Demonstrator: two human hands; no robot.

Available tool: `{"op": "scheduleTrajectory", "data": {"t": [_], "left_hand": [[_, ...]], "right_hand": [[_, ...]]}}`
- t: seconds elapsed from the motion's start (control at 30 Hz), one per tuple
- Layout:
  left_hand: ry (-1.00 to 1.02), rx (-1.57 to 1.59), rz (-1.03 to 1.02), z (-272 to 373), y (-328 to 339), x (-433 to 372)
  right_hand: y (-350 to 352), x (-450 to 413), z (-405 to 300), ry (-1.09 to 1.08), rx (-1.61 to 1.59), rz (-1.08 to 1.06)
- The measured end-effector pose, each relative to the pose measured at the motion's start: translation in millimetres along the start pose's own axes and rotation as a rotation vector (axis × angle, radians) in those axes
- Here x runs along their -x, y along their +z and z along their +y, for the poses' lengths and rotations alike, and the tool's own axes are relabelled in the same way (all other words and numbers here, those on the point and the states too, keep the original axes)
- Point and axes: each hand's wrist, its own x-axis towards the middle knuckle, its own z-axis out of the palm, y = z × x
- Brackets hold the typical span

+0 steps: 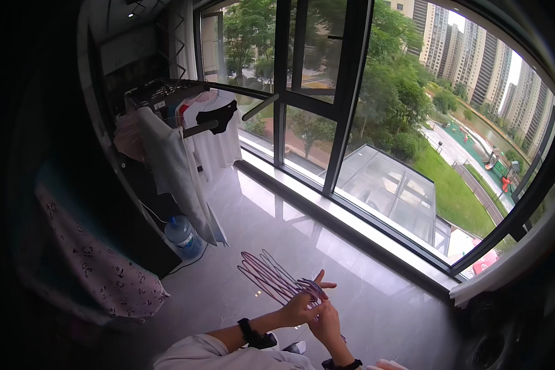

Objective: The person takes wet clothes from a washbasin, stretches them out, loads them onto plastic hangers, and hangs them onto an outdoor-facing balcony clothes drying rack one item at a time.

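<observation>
A bundle of thin coated-wire clothes hangers (273,277), pink and grey, is held low in front of me above the floor. My left hand (300,307) grips the bundle. My right hand (326,321) is against it from the right, also closed around the hangers, with its fingers partly covered. A couple of fingers stick out beyond the wires. Below my right wrist a short end of a hanger shows. Both wrists wear black bands.
At the left, garments hang from a dark drying rack (166,92). A blue water bottle (183,236) stands on the tiled floor (240,222) near a cord. Patterned pink fabric (106,259) hangs nearer. Tall windows (323,138) line the far side; a white curtain (513,259) hangs right.
</observation>
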Motion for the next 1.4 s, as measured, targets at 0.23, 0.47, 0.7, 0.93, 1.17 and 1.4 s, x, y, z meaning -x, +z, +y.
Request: {"op": "scheduleTrajectory", "data": {"t": [0.23, 0.47, 0.7, 0.93, 1.17, 1.4], "left_hand": [[-0.098, 0.243, 0.029, -59, 1, -123], [-0.073, 0.120, 0.203, -150, -75, -226], [-0.222, -0.069, 0.466, -199, -173, -303], [-0.508, -0.199, 1.039, -229, -208, -254], [-0.498, -0.010, 1.701, -241, -154, -271], [-0.681, -0.114, 1.835, -235, -104, -303]], "right_hand": [[-47, -127, 77, 0.058, 0.163, 0.080], [-63, -313, 132, -0.058, 0.381, -0.106], [-90, -537, 141, -0.258, 0.407, -0.105], [-72, -794, 80, -0.577, 0.172, -0.159], [-32, -949, -15, -0.805, 0.028, -0.290], [58, -965, -41, -0.996, 0.011, -0.532]]}}
